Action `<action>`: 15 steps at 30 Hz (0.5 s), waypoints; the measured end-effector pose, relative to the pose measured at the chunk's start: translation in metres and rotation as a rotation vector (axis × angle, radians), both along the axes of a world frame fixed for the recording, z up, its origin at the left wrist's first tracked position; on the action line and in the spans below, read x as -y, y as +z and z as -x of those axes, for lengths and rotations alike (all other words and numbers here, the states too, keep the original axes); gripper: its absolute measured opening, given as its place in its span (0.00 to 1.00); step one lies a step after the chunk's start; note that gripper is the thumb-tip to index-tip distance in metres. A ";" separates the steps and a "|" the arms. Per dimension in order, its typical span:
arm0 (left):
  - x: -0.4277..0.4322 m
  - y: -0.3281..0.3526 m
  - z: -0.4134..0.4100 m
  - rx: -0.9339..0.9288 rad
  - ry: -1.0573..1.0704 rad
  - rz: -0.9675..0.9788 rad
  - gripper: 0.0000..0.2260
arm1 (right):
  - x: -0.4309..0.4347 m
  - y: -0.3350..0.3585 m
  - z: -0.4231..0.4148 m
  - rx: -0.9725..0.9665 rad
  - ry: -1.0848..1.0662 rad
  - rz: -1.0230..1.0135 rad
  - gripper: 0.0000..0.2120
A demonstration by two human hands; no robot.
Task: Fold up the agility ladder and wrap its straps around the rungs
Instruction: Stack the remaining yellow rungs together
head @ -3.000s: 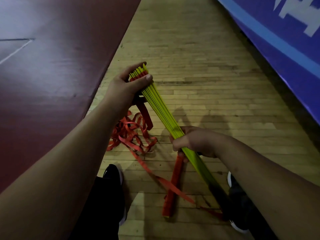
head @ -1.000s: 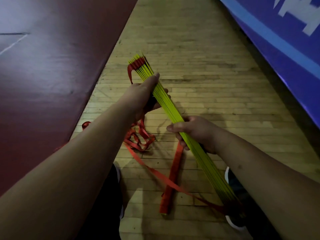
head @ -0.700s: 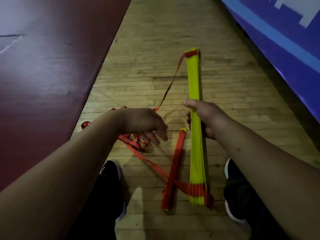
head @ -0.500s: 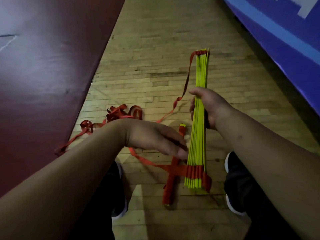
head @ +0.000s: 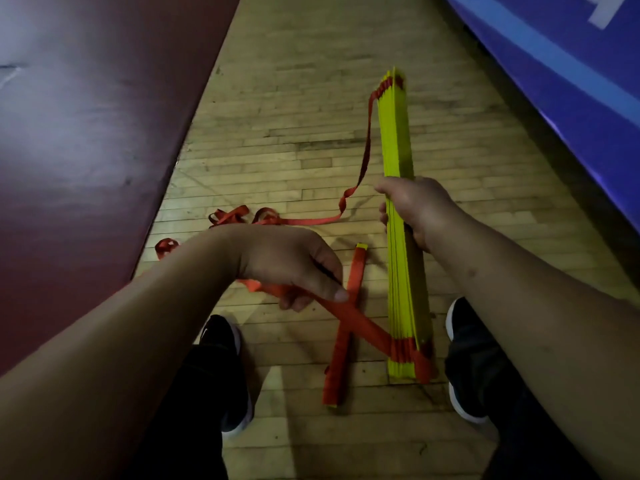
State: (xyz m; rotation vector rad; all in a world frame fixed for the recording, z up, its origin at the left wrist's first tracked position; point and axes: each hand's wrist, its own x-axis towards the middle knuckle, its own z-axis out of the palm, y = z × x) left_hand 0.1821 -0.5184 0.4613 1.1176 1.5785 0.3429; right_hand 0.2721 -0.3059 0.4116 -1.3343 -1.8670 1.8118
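Observation:
The yellow rungs are stacked in one bundle (head: 396, 140) that lies lengthwise away from me above the wooden floor. My right hand (head: 414, 209) grips the bundle at its middle. My left hand (head: 298, 268) pinches the near red strap (head: 363, 327), which runs taut to the bundle's near end. The far red strap (head: 363, 157) hangs from the bundle's far end and trails left in loose loops (head: 242, 216) on the floor. A separate rung wrapped in red strap (head: 343, 327) lies on the floor under the taut strap.
My two black shoes (head: 225, 372) (head: 467, 358) stand either side of the bundle's near end. A dark red mat (head: 86, 133) covers the floor to the left. A blue padded wall (head: 571, 81) runs along the right. Bare wooden floor (head: 304, 81) stretches ahead.
My left hand let go of the bundle's far end, came down and took hold of the near strap. My right hand swung the bundle round so it points straight away from me.

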 end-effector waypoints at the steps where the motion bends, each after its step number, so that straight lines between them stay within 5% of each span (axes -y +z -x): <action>1: 0.001 0.000 0.006 -0.038 0.020 0.012 0.10 | 0.000 -0.002 0.000 0.013 0.009 -0.079 0.12; 10: 0.015 0.000 0.066 -0.565 0.391 -0.003 0.17 | 0.004 0.000 -0.015 0.297 0.196 -0.789 0.16; 15: 0.021 0.001 0.080 -0.697 0.695 -0.178 0.15 | 0.009 0.001 -0.020 0.241 0.219 -0.843 0.12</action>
